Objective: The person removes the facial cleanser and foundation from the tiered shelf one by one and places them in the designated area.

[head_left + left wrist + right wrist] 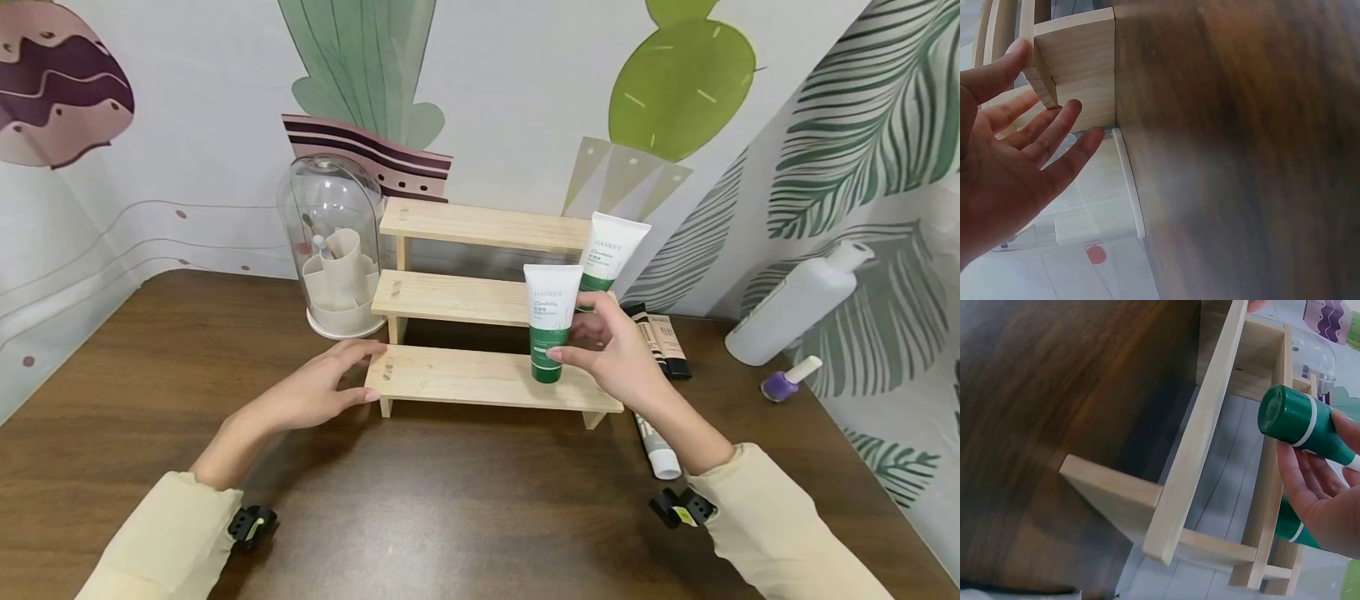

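Note:
My right hand (615, 346) holds a white and green squeeze tube (551, 308) upright by its lower part, thumb in front and fingers behind. In the right wrist view, the tube's green cap (1288, 415) hangs above the steps of the three-tier wooden rack (457, 375). A matching tube (611, 246) stands behind, on the middle step at its right end; my right hand partly hides it. My left hand (330, 383) touches the left end of the bottom step with thumb and forefinger. The other left fingers (1079, 162) are spread loosely beside it.
A clear dome (326, 183) over a beige holder with cotton swabs stands left of the rack. To the right lie a BB cream tube (667, 337), a dark tube and a grey tube (656, 446). Farther right are a white bottle (795, 304) and purple nail polish (780, 385).

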A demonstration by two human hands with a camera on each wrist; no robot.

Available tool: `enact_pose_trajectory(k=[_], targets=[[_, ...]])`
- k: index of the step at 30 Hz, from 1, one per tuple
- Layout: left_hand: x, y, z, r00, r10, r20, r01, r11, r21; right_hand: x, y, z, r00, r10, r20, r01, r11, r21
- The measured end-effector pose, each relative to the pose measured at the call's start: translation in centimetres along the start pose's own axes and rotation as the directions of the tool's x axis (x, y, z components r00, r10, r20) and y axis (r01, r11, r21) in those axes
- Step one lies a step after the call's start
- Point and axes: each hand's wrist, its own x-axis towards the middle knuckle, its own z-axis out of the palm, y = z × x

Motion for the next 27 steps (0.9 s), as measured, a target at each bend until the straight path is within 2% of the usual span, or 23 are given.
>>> enact_pose_trajectory(k=[7,14,24,27], targets=[[0.0,0.1,0.0,1.0,-0.004,0.004,0.004,1.0,0.001,-0.8,0.9,-1.2,0.999,0.015,0.038,-0.013,0.999,-0.046],[0.0,0.0,0.0,1.0,-0.002,0.005,0.002,1.0,-0.002,-1.8,1.5,-2.9,0.996,0.035,0.085,-0.031,0.999,-0.043],[0.1,-0.1,0.1,1.0,0.004,0.002,-0.004,1.0,-0.002,-3.6,2.3,-5.6,0.994,0.058,0.096,-0.044,0.989,-0.142],[0.1,-0.1,0.0,1.0,0.003,0.001,-0.003,1.0,-0.005,-4.1,2.5,-6.5,0.99,0.089,0.114,-0.07,0.984,-0.163]])
